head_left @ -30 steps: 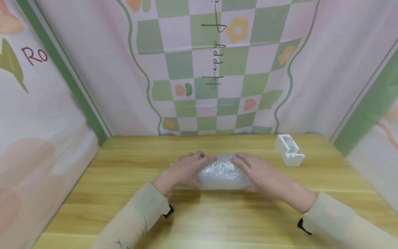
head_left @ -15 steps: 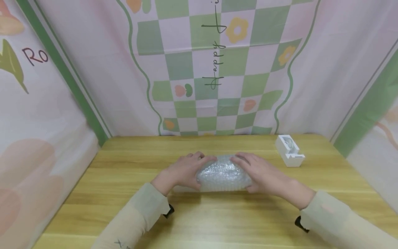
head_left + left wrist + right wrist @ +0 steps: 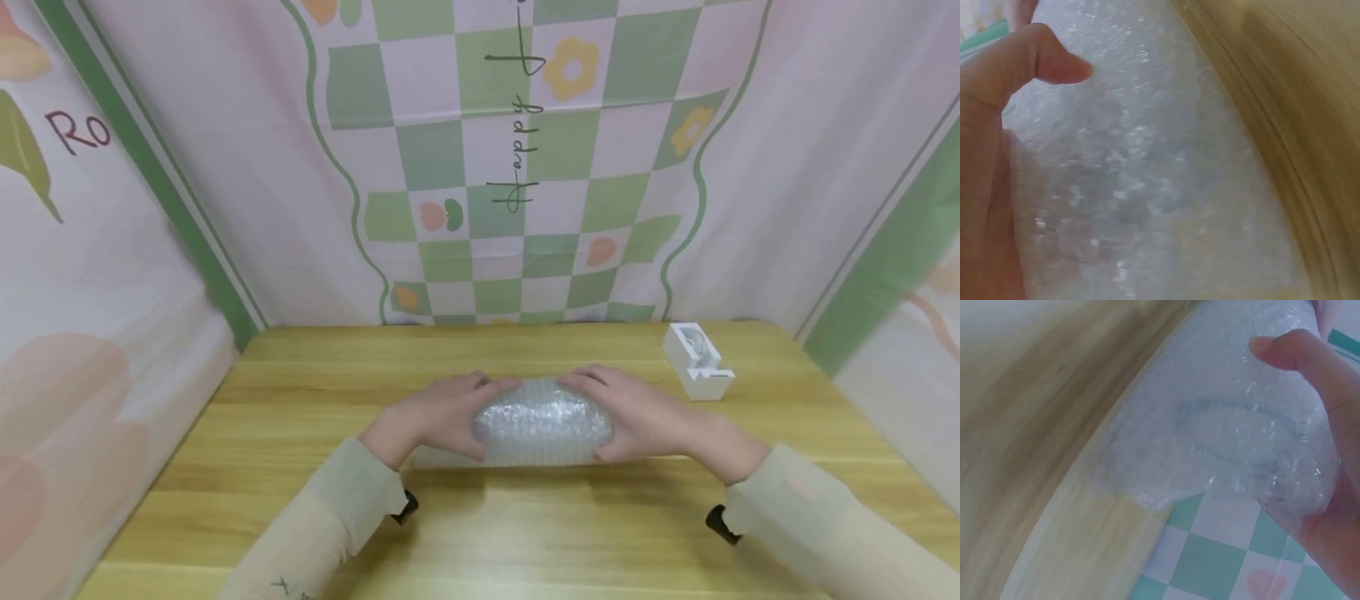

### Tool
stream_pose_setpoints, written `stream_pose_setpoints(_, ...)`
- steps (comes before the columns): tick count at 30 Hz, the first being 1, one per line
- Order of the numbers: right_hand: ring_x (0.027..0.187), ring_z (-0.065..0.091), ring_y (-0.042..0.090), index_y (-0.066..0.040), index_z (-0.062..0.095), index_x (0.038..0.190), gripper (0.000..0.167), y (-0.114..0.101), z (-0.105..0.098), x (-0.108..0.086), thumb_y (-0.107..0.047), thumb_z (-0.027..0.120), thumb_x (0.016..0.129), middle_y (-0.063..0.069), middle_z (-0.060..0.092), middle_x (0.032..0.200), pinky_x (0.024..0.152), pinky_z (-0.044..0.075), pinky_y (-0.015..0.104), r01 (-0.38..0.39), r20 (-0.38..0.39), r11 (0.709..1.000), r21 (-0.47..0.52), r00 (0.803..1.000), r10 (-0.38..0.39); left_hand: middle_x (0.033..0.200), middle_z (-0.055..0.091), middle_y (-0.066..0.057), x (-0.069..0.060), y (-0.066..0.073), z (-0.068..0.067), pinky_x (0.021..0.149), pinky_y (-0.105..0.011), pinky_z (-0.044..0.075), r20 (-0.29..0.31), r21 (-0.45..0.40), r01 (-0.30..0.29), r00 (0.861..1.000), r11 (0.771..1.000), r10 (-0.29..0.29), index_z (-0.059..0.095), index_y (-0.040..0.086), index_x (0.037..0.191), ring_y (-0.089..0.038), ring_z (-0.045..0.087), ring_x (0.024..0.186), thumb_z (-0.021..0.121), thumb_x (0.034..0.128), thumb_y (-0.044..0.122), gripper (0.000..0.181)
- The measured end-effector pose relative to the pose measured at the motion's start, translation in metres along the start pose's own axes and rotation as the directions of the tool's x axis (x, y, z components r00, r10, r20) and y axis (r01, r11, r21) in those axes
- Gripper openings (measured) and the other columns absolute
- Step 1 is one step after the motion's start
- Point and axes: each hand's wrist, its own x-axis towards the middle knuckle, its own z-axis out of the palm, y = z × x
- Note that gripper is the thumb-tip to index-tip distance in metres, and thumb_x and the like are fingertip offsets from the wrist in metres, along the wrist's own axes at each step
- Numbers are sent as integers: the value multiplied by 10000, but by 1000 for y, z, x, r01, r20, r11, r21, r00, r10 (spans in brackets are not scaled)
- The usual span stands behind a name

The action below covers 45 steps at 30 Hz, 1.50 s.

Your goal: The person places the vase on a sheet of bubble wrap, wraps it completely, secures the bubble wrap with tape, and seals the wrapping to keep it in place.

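A bundle of clear bubble wrap (image 3: 543, 427) lies crosswise on the wooden table, gripped at both ends. My left hand (image 3: 448, 417) curls over its left part, with the thumb on the near side. Round the right part, my right hand (image 3: 647, 415) holds on in the same way. In the left wrist view the left thumb presses the bubble wrap (image 3: 1129, 162), whose loose flap spreads over the wood. Through the bubble wrap (image 3: 1210, 444) in the right wrist view shows a faint oval outline; what is inside cannot be made out. Most fingers are hidden behind the bundle.
A white tape dispenser (image 3: 697, 362) with a roll of tape stands at the back right of the wooden table (image 3: 525, 533). Behind the table's far edge hangs a checkered, flower-patterned curtain (image 3: 498, 221). More patterned cloth (image 3: 112, 333) closes off the left side.
Both hands have drawn the bubble wrap bundle slightly nearer to me, and it looks a little rolled. The right thumb has shifted slightly. The tape dispenser stays where it was.
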Motion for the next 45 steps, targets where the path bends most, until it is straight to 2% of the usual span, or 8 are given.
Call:
stream_pose_setpoints(4,1222,568,385,-40,465,1507,977,2,-2,2,-205,908,652,202,547,1406,991,520,556,-17,31,999,37,999,16,1587,386,-90,-1,-2,2,1116,-510,414,-1,-12,13,1000,1000,-13,173,319,1655,-289,454,1382,787,841,264,1020)
stream_pose_setpoints(7,1205,574,392,-85,469,1523,972,5,-3,4,-211,905,663,199,549,1402,964,529,578,-28,38,998,56,999,25,1600,370,-97,-1,-4,3,1136,-529,386,-3,-15,13,1000,1000,-13,157,313,1658,-300,431,1406,800,870,379,1019)
stream_pose_setpoints(12,1210,575,409,-119,471,1532,965,11,-1,4,-251,905,680,197,549,1416,950,527,604,-47,58,995,87,997,42,1592,384,-111,0,-6,6,1136,-531,388,-19,-14,6,1000,1000,-6,154,304,1659,-307,445,1396,837,790,568,1135)
stream_pose_setpoints(19,1293,533,406,-101,478,1528,935,12,-5,7,-204,878,688,170,521,1482,1010,481,623,-28,101,987,158,995,13,1638,339,-43,1,-10,4,1178,-501,332,-10,-98,-12,1000,995,11,233,256,1647,-275,384,1453,873,795,471,1087)
stream_pose_setpoints(27,1338,480,462,-103,347,1594,959,2,-5,5,-271,787,759,241,365,1582,1027,469,621,-71,139,997,23,988,67,1640,337,-18,7,-16,1,1188,-452,328,8,-152,-27,1000,988,29,256,229,1641,-245,369,1465,880,801,426,1065)
stream_pose_setpoints(34,1369,461,421,-60,295,1602,977,0,3,-2,-319,768,786,230,378,1578,1082,435,584,23,47,992,-121,999,-18,1644,327,7,10,-17,1,1188,-442,332,24,-171,-23,999,985,28,264,218,1639,-232,362,1468,870,816,411,1040)
stream_pose_setpoints(38,1393,432,419,-46,284,1603,1005,-1,7,-5,-320,774,769,233,358,1591,1092,417,596,46,15,991,-123,999,-45,1643,329,7,10,-18,2,1187,-447,334,26,-177,-18,999,984,23,266,218,1639,-235,367,1466,869,817,405,1036)
stream_pose_setpoints(45,1381,437,442,-55,302,1595,1151,-4,9,-2,-502,891,713,234,357,1588,1097,395,622,-13,21,996,-86,1000,15,1622,373,-6,11,-20,2,1152,-478,375,21,-223,-4,1000,975,8,282,243,1634,-252,422,1422,874,812,369,1021)
